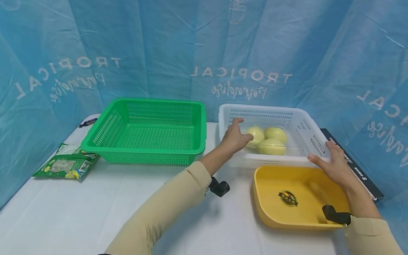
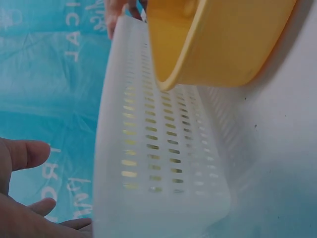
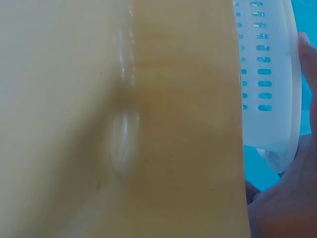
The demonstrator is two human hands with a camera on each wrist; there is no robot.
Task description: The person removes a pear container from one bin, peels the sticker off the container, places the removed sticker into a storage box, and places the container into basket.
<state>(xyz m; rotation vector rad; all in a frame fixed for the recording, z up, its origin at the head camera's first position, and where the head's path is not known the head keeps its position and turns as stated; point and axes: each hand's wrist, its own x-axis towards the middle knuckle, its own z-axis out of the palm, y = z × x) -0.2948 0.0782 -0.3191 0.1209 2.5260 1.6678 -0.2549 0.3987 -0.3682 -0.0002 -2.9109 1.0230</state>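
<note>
A white perforated basket (image 1: 258, 157) stands at the back right. Inside it, a clear plastic container (image 1: 292, 150) holds three round pale yellow-green fruits (image 1: 272, 146). My left hand (image 1: 236, 138) reaches over the basket's left side, beside the fruits, its thumb and fingers apart. In the left wrist view, that hand (image 2: 22, 193) shows separated fingers past the basket rim; whether it touches the container cannot be seen. My right hand (image 1: 334, 164) grips the basket's front right corner, its thumb near the front rim. Some of its fingers are hidden in the right wrist view.
A yellow basin (image 1: 302, 193) sits in front of the white basket, under my right forearm. At the left stands a green basket (image 1: 152, 151), with a green packet (image 1: 67, 161) and a small dark wrapped item (image 1: 88, 123) beside it. A long black box (image 1: 361, 170) lies far right.
</note>
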